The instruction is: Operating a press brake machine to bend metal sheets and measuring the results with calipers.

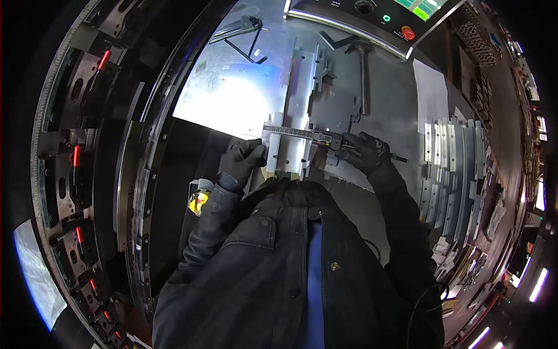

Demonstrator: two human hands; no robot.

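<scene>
A bent metal channel (pixel 294 93) lies lengthwise in front of me, its near end close to my jacket. Across it rests a digital caliper (pixel 289 132), its small display right of the channel. My right hand (pixel 365 152), in a black glove, is closed round the caliper's right part, and the end of the beam sticks out past the fingers. At the channel's left edge, just below the caliper's left end, my gloved left hand (pixel 241 161) has its fingers curled together. Whatever they pinch there is hidden.
Hex keys (pixel 241 35) lie at the back left and a hammer (pixel 364 75) right of the channel. Behind stands a control panel with a red stop button (pixel 408 33). Stacked metal profiles (pixel 453 168) are at the right. Clamps with red handles (pixel 77 156) line the machine at left.
</scene>
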